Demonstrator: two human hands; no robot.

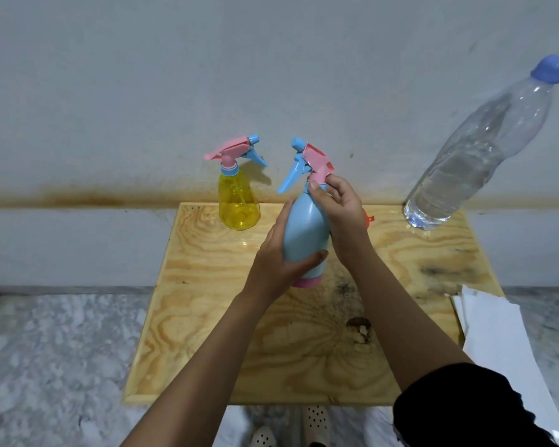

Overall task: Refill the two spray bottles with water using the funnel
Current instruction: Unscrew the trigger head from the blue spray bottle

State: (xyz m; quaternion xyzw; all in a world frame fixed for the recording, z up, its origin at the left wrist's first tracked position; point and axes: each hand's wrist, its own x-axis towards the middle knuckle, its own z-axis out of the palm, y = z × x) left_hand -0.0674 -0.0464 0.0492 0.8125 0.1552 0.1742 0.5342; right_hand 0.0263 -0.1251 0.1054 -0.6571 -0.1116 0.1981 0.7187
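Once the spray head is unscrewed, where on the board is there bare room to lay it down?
The near half of the wooden board is bare, between the forearms and its left edge. The back is crowded: yellow spray bottle, blue spray bottle in both hands, water bottle.

**Plywood bench against the wall**

A pale plywood bench (207, 317) with a raised rim stands on a mottled grey-white floor (52, 356), its far edge against a grey wall. The board shows swirling grain, dark smudges toward the right, and a brown broken knot (359, 329) near the middle front. On its far left stands a yellow spray bottle (239, 201), upright. At the far right corner stands a clear water bottle (465, 162) with a blue cap. A small red-orange object (369, 219) lies between them, mostly hidden. White paper sheets (494, 324) overlap the right edge.
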